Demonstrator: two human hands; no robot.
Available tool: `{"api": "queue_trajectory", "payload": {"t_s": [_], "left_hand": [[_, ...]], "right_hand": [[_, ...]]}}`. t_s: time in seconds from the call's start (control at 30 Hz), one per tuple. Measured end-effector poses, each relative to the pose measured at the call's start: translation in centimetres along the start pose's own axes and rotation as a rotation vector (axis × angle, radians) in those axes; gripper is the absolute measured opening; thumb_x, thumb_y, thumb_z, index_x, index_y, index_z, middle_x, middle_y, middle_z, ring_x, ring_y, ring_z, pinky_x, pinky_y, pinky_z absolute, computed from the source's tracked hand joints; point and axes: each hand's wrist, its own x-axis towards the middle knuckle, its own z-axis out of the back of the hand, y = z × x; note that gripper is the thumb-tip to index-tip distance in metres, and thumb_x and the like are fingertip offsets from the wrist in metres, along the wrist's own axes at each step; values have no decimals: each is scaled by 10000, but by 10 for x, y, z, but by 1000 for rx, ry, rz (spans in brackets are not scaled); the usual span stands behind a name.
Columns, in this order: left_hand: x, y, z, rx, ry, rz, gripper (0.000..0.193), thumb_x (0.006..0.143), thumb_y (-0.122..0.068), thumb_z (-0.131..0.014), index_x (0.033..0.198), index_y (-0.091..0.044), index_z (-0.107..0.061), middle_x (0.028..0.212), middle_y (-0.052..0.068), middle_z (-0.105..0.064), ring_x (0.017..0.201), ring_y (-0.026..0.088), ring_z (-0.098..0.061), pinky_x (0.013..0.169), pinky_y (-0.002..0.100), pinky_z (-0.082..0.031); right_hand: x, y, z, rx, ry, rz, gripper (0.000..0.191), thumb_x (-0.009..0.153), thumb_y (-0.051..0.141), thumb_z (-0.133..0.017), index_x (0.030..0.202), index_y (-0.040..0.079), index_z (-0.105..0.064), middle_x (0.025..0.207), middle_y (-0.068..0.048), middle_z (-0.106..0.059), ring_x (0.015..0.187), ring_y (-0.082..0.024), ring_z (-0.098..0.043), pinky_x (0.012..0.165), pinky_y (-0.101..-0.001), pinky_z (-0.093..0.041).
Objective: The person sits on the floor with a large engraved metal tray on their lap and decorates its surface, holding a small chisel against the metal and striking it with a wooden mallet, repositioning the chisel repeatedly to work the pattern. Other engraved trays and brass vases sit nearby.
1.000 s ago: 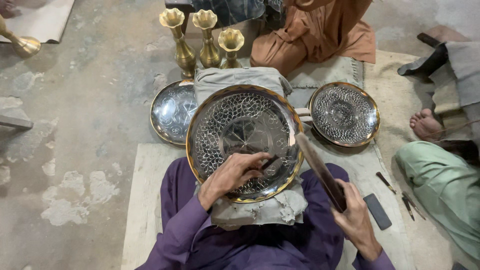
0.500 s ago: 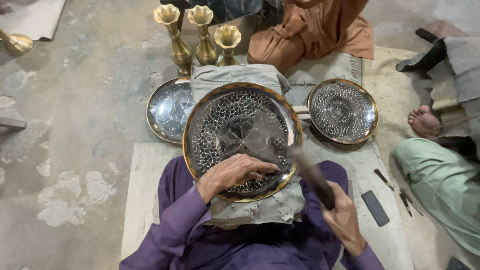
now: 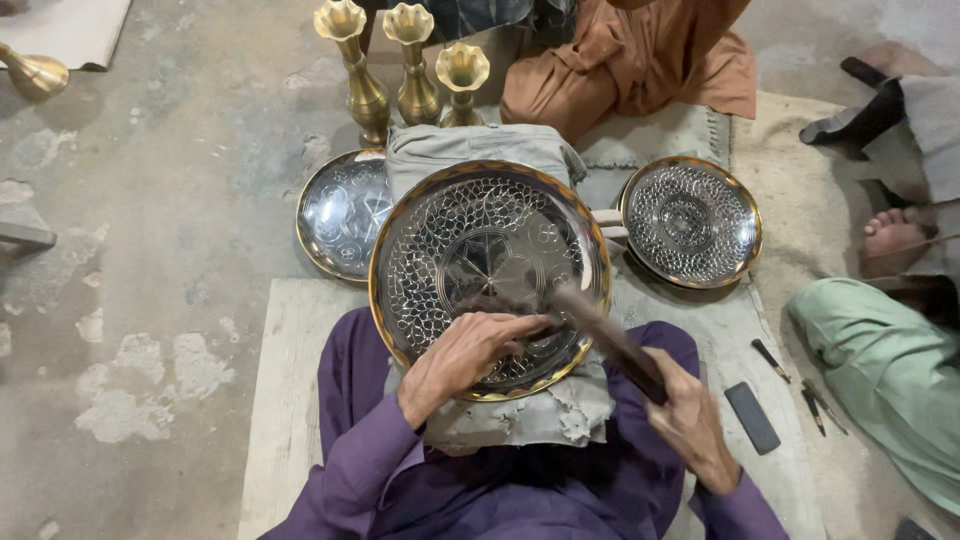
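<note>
Head view: we have the left hand point(image 3: 462, 355) pressed on the near part of the big engraved brass tray point(image 3: 488, 275), fingers point(image 3: 520, 325) pinched together on what looks like a small chisel, too hidden to be sure. Tray sits on a grey cloth-wrapped block point(image 3: 470, 150) in our lap. Right hand point(image 3: 690, 420) has its fingers clamped on a dark wooden mallet point(image 3: 610, 340), head blurred just beside the left fingertips.

Risks as we judge them:
- Mallet lands off the tool, hits the left fingers: they sit right at the strike point.
- Tool skids on polished metal, scars the pattern.
- Tray slides on the cloth, line wanders.
- Smaller tray point(image 3: 690, 220) and loose tools point(image 3: 770, 360) right of the fingers sit within the swing.
</note>
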Motion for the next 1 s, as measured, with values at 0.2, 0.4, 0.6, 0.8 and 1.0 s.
{"api": "queue_trajectory", "payload": {"t_s": [0.2, 0.4, 0.6, 0.8, 1.0], "left_hand": [[-13, 3, -12, -144, -219, 126, 574, 874, -48, -723, 1419, -71, -546, 942, 124, -725, 770, 283, -722, 712, 412, -570], [-23, -10, -15, -246, -408, 256, 540, 886, -41, -730, 1397, -52, -552, 972, 148, -736, 853, 265, -753, 754, 382, -597], [-23, -16, -12, -276, -417, 251, 520, 881, -44, -742, 1368, -38, -559, 935, 156, -746, 848, 285, -754, 744, 405, -578], [-23, -16, -16, -268, -446, 219, 512, 891, 2, -708, 1378, -36, -555, 1011, 171, -753, 903, 295, -772, 760, 393, -591], [-25, -16, -29, -237, -468, 297, 524, 885, 24, -694, 1387, -47, -560, 994, 179, -763, 894, 307, -770, 764, 397, -592]], "right_hand": [[39, 17, 16, 710, -3, 90, 442, 881, 34, -758, 1268, 123, -564, 1012, -185, -649, 924, -303, -664, 819, -384, -583], [73, 58, 59, 33, 3, 180, 580, 814, 90, -765, 1371, 66, -604, 1152, -146, -723, 996, -273, -743, 806, -385, -594], [90, 101, 84, 94, -84, 404, 680, 815, 83, -776, 1446, 22, -529, 1162, -190, -657, 987, -284, -700, 828, -395, -557], [99, 115, 95, -254, 244, 229, 792, 750, 29, -720, 1495, 221, -527, 1145, -82, -710, 900, -301, -716, 816, -401, -563], [104, 115, 86, 61, 25, 493, 799, 769, 51, -650, 1538, 164, -466, 1147, -73, -649, 986, -253, -693, 853, -390, -556]]}}
